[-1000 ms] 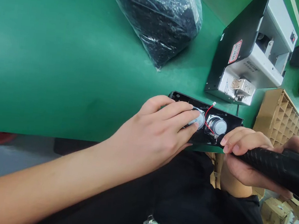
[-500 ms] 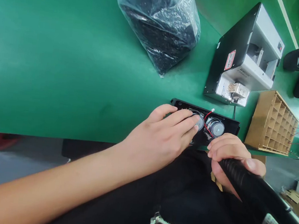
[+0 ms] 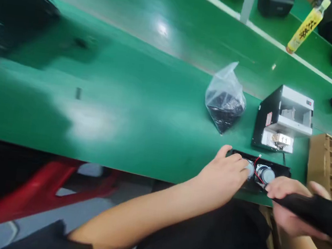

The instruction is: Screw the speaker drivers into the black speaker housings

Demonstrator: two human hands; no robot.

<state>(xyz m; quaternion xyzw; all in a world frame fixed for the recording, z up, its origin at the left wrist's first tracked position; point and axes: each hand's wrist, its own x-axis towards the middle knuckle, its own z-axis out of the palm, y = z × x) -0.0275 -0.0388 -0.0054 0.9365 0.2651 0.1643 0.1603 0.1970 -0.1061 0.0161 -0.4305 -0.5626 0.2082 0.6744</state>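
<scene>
A long black speaker housing point(image 3: 283, 170) lies at the front edge of the green table, its open side facing up. Two round speaker drivers sit in it; the right one point(image 3: 266, 174) shows fully, while fingers partly cover the left one point(image 3: 250, 171). Between them runs a red wire point(image 3: 256, 160) with a small white plug. My left hand point(image 3: 222, 179) grips the housing's left end, fingers over the left driver. In my right hand point(image 3: 292, 199) is a black electric screwdriver point(image 3: 315, 209), tilted, pointing at the housing below the right driver. Its tip is too blurred to make out.
Behind the housing stands a black-and-silver machine point(image 3: 284, 122), with a clear bag of black parts point(image 3: 224, 107) left of it. A cardboard divider box point(image 3: 316, 161) is at right. A yellow bottle point(image 3: 305, 28) and black speaker cabinets point(image 3: 275, 3) are farther back. A large dark object point(image 3: 14, 11) stands far left.
The camera view has swung left and widened, so the hands, housing and machine appear farther right and smaller. Both hands keep their places on the housing and the screwdriver.
</scene>
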